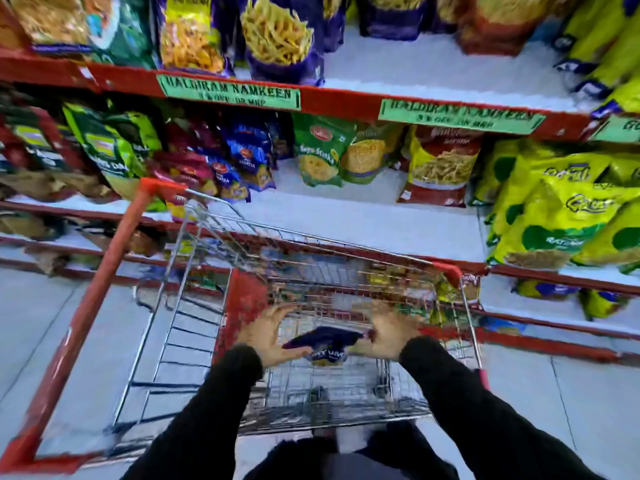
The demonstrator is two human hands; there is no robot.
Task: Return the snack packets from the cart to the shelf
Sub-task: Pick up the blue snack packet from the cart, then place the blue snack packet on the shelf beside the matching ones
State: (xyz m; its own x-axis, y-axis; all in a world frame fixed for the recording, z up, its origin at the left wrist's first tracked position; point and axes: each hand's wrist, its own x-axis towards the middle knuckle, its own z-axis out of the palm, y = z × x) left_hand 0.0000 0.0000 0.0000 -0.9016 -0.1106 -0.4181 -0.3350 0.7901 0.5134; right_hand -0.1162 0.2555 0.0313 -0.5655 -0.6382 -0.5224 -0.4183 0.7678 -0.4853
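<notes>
A dark blue-purple snack packet (323, 342) hangs inside the wire cart (114, 258), above its mesh floor. My left hand (268, 336) presses against the packet's left end with fingers spread. My right hand (391, 332) holds its right end, so the packet is clamped between both palms. The picture is blurred, so the exact finger grip is unclear. The shelf (381, 223) stands right behind the cart, with a bare white stretch in its middle level. Similar purple packets (280, 39) stand on the level above.
Red-edged shelves run across the view with green price labels (228, 91). Yellow packets (554, 216) pile up at the right, green and blue ones (242, 161) at the left. More packets (450, 292) show through the cart's far right corner. Grey floor lies to the left.
</notes>
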